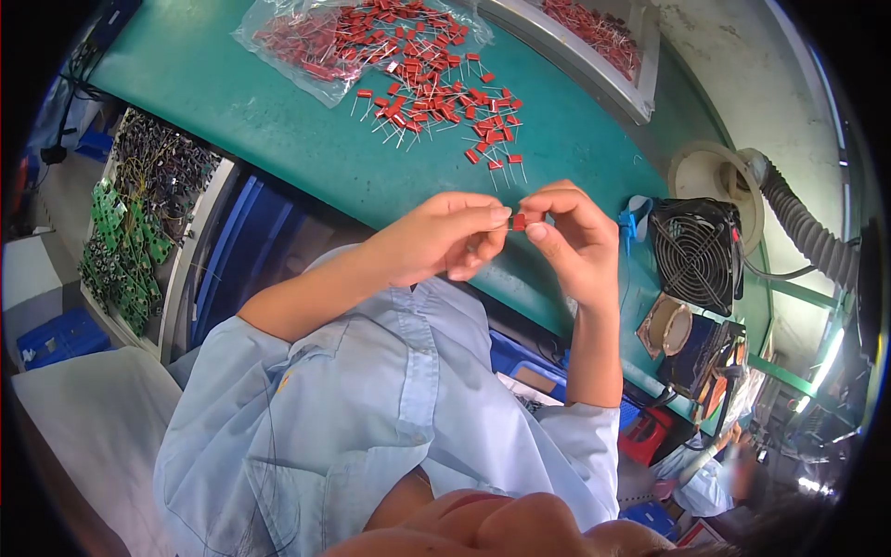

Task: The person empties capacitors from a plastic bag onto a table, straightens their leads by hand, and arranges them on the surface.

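Note:
A small red film capacitor (519,222) with wire leads is held between my two hands above the green mat. My left hand (455,234) pinches at its left side, where the leads are, with thumb and forefinger closed. My right hand (573,243) grips the red body between thumb and fingertips. The fingers partly cover the leads. Just beyond my hands lies a loose spread of red capacitors (436,97), their thin leads pointing many ways. Some of them spill from a clear plastic bag (325,84) at the back.
A metal-edged tray (640,97) with more red parts stands at the back right. To the right are a black fan (696,255) and a grey hose (798,209). Green circuit boards (121,241) fill a tray at left. Another person (705,478) sits at lower right.

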Demonstrator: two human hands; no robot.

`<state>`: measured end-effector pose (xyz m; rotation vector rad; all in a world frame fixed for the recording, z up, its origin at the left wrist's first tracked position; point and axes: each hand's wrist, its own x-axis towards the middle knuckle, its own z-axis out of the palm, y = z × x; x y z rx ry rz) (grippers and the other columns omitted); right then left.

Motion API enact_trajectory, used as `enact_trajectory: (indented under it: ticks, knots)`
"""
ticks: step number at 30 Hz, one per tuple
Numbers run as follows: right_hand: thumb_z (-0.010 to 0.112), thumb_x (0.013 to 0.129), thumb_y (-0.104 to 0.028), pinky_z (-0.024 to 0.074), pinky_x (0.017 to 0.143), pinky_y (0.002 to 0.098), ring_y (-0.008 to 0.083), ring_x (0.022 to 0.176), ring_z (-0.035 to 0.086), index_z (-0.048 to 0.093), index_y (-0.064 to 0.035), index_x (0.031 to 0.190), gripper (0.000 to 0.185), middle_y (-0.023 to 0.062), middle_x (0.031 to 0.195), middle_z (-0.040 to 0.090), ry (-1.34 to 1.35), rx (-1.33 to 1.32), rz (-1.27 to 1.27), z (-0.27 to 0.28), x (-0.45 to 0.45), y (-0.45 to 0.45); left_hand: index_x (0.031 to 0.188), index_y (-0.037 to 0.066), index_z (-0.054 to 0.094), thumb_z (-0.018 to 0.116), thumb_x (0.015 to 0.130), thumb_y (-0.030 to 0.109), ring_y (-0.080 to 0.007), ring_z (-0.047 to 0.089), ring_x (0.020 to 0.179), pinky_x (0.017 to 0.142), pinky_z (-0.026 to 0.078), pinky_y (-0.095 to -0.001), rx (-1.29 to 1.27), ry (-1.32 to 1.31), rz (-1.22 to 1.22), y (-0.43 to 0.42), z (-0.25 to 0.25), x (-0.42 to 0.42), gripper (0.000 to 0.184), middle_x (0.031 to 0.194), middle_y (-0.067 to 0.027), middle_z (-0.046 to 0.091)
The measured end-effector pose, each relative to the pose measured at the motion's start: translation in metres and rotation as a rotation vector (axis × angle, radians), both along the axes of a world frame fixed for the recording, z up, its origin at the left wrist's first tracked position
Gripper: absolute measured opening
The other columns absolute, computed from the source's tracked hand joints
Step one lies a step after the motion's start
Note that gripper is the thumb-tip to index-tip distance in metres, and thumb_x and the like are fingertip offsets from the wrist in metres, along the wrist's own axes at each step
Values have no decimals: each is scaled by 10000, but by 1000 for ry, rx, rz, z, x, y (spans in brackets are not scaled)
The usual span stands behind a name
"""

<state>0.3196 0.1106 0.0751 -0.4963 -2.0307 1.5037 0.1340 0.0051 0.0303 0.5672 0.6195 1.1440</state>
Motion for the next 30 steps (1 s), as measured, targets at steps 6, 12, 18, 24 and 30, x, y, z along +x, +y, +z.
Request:
enact_trajectory:
  ticks: [6,12,18,24,30]
  knots:
    - [716,914,-8,478,791,289,133,886,604,693,35,1009,107,69,978,676,-37,-157,-44,-5,-3,0,858,20,610,568,1057,230,-87,519,591,522,412,-278,307,598,347,-7,3,0,293,727,-25,571]
    - [722,915,-11,468,770,265,108,852,583,696,34,972,77,48,945,662,-119,-173,-60,-7,-3,-6,887,1,629,604,1025,162,-179,553,659,622,450,-326,596,946,508,-6,-9,5,214,762,-72,589]
    - [728,916,-24,465,763,262,99,846,572,704,29,948,66,31,924,654,-158,-224,-99,-4,-3,-11,890,5,637,623,1009,144,-202,547,658,611,436,-348,584,949,537,-5,-12,6,184,762,-87,586]
    - [730,918,-39,467,767,263,97,842,575,706,17,946,67,22,910,658,-181,-205,-93,-4,-7,-10,897,3,646,627,1004,133,-208,552,658,606,436,-346,601,958,543,-5,-15,4,170,757,-84,585]
    - [717,939,-67,478,776,238,58,847,575,699,8,958,80,-3,905,674,-318,-132,-191,14,7,10,1006,-3,672,639,998,110,-133,598,715,634,480,-277,540,938,556,-7,-13,4,119,882,-68,633]
